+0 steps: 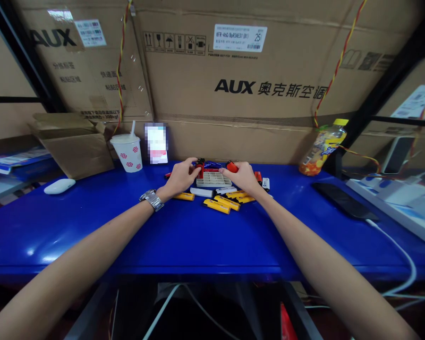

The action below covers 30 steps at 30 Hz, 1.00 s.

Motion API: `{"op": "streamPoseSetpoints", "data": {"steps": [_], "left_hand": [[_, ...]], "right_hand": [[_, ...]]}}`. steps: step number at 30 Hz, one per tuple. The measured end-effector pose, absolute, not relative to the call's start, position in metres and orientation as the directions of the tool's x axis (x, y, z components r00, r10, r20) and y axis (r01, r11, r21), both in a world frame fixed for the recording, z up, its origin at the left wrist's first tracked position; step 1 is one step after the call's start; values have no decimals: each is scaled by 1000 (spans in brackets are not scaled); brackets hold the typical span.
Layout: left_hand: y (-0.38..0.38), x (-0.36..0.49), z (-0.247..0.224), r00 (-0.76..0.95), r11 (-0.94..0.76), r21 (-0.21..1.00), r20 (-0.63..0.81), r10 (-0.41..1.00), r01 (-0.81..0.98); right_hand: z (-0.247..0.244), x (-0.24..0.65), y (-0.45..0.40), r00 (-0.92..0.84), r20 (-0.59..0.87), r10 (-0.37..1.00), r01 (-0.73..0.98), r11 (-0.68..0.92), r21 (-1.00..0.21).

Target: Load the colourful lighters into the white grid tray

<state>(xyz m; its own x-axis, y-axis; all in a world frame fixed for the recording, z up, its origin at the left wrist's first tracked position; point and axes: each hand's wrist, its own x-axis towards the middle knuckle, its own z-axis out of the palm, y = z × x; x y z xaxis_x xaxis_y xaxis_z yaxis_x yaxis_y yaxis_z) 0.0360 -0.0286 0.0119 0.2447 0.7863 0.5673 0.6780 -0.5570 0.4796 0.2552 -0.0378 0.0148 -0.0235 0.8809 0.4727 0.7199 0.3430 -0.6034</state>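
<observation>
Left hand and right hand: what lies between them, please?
In the head view, a pale compartmented tray lies between them, with blue items beyond it.

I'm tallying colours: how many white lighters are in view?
3 white lighters: one and another in front of the tray, one right of the right hand. Some may be hidden.

Fingers [190,162] hold lighters [231,166] (both red).

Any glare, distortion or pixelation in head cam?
Head view: white glare on the blue table at left; forearms look stretched toward the bottom corners; lit screen is pixelated; left hand and right hand show no obvious motion blur.
</observation>
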Motion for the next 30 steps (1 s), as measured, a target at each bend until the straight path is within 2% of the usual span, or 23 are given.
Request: {"op": "streamPoseSetpoints", "data": {"steps": [2, 5, 7, 9, 11, 15, 20, 23, 27, 30], "left_hand": [[-28, 36, 10, 214, -569, 512, 593, 776, 643], [-28, 36, 10, 208, -595, 526, 617, 759, 608], [-29, 36, 10, 234, -620, 482, 640, 732, 619], [-31, 37, 12, 268, -643, 414, 665, 697, 644], [-35, 39, 14, 304, -664, 378, 670, 677, 645], [-45, 47, 18, 359, -702, 425, 640, 680, 572], [-52, 54, 20, 350, -708, 510, 629, 694, 489], [-51, 54, 19, 335, -697, 519, 626, 704, 495], [-48, 52, 19, 311, -671, 515, 619, 722, 533], [-42, 47, 19, 284, -651, 513, 619, 732, 560]], "right_hand": [[12, 255, -34, -57, 475, 878, 664, 388, -639], [5, 254, -25, -111, 401, 909, 472, 404, -784], [1, 251, -21, -143, 322, 936, 341, 352, -872], [0, 248, -21, -164, 307, 938, 284, 343, -895], [2, 244, -25, -178, 378, 909, 295, 416, -860], [9, 238, -36, -210, 531, 821, 340, 570, -748], [14, 231, -45, -253, 496, 830, 299, 555, -776], [13, 228, -48, -294, 483, 825, 302, 560, -772], [14, 229, -45, -317, 512, 799, 365, 601, -711], [16, 242, -37, -247, 560, 791, 496, 600, -628]]}}
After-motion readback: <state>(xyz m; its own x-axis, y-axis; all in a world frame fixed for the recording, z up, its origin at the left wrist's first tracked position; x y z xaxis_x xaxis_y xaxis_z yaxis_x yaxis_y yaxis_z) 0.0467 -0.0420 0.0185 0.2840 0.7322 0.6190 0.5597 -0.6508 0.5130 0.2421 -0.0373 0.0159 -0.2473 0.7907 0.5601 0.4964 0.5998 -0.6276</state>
